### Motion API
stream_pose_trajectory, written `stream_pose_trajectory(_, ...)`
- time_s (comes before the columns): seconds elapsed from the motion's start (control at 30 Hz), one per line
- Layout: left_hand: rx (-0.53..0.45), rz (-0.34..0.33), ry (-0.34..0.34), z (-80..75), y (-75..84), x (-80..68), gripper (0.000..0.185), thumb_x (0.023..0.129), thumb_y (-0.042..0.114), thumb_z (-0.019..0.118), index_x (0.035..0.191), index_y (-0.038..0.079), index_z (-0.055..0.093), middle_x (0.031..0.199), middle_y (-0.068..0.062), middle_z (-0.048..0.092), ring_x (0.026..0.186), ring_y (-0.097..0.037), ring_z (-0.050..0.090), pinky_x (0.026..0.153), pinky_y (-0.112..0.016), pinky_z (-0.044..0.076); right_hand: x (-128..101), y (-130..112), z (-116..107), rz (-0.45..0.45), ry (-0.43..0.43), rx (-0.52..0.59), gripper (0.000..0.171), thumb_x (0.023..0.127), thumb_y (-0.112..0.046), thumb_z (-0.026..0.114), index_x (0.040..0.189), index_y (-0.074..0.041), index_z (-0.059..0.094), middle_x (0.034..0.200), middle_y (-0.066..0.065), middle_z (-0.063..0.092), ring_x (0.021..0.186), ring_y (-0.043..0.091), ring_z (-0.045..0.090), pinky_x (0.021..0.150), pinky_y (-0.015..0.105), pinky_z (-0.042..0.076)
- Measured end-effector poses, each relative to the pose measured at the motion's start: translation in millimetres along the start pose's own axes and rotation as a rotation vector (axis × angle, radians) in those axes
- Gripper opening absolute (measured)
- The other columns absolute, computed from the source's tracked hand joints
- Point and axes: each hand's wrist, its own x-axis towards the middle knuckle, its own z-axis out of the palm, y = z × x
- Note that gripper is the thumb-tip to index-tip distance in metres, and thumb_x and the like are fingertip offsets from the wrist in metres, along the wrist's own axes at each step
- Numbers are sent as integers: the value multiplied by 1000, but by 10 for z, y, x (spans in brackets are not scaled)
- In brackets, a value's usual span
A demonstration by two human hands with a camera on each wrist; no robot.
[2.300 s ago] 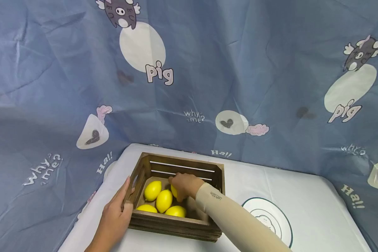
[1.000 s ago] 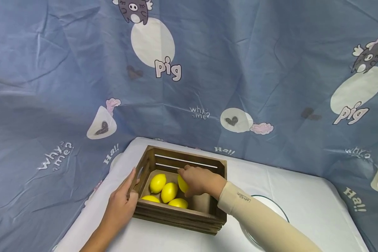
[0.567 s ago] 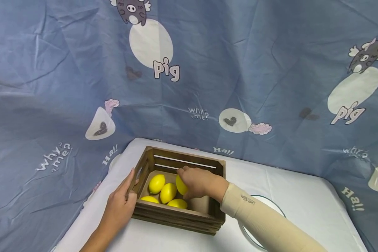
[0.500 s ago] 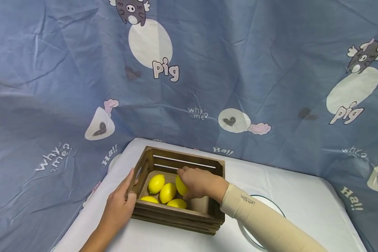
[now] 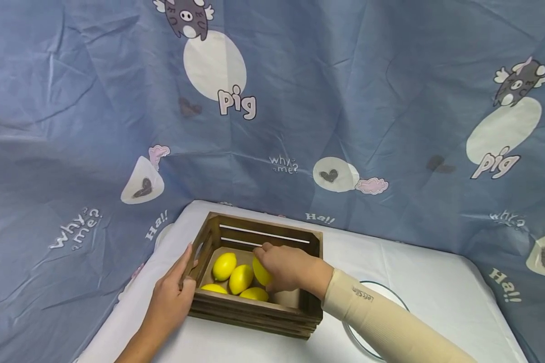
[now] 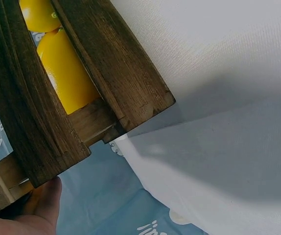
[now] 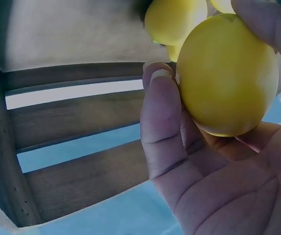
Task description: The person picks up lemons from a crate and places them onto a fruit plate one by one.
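Observation:
A brown slatted wooden crate (image 5: 254, 312) stands on the white-covered table. My left hand (image 5: 170, 297) grips its left end, with fingertips showing through the handle slot. Inside the crate my right hand (image 5: 292, 267) holds a yellow lemon (image 7: 228, 76), thumb on one side and curled fingers on the other. Several more lemons lie on the crate's brown floor, among them a middle lemon (image 5: 241, 279) and a back-left lemon (image 5: 224, 266). The crate's front wall partly hides two lemons. Through the slats in the left wrist view, a lemon (image 6: 67, 73) shows close to the wall.
Right of the crate lies a round white plate (image 5: 381, 290) with a dark rim, partly covered by my right sleeve (image 5: 377, 317). A blue printed cloth (image 5: 272, 101) hangs behind and beside the table (image 5: 436, 302).
From the earliest frame, my right hand and its lemon have shifted slightly right within the crate. Over the last second both hands barely move; the view tilts a little.

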Motion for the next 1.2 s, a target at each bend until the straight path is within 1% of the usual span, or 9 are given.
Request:
stream_pose_trajectory(0.23,7,9,12,5,3,-2,76,97,-2,47,165,27,30,135,-15,68,142,-37,47,109,-62,38,-62,-14,-7,1,-10,-6,74,81,-30,92,141,-13,52,113,1,56,76,12,56,67,26,52)
stream_pose_trajectory(0.43,11,-3,13,10,8,0,77,96,-2,46,165,28,30,135,-13,68,140,-36,49,109,-61,38,-145,12,-33,2,55,18,83,81,-32,91,149,-13,46,119,4,57,76,13,57,66,27,52)
stream_pose_trajectory(0.53,11,-3,13,9,15,-3,77,96,-1,46,165,28,30,135,-14,68,140,-37,49,109,-61,38,-191,37,-56,-10,83,43,81,83,-34,89,147,-11,46,118,5,57,75,12,57,66,27,52)
stream_pose_trajectory(0.67,13,-2,18,9,19,-6,77,96,-2,47,165,29,29,135,-14,68,141,-38,48,109,-62,37,-255,78,-84,-22,119,83,73,85,-37,86,140,-10,47,110,3,56,73,13,56,64,26,50)
stream_pose_trajectory(0.8,8,-7,10,11,22,-7,77,97,-1,46,166,28,28,135,-15,68,142,-38,47,109,-63,37,-330,126,-94,-22,145,109,71,85,-35,86,139,-11,46,107,2,54,71,13,55,63,27,50)
stream_pose_trajectory(0.93,9,-7,3,15,21,-6,75,98,-1,45,166,26,28,136,-16,67,141,-39,47,109,-64,37,-411,177,-95,-24,168,117,74,83,-30,87,141,-8,46,112,4,55,76,14,56,68,28,50)
stream_pose_trajectory(1.07,17,0,2,17,24,-3,74,98,-1,45,166,25,29,136,-16,67,141,-39,47,109,-63,38,-494,232,-85,1,186,147,75,83,-31,88,142,-9,47,117,5,57,79,16,57,69,30,51)
stream_pose_trajectory(1.2,22,4,0,5,35,-6,74,98,-1,44,166,24,28,136,-16,67,142,-40,46,108,-64,38,-565,297,-68,31,204,193,80,83,-31,89,147,-10,46,124,6,57,80,17,58,69,32,51)
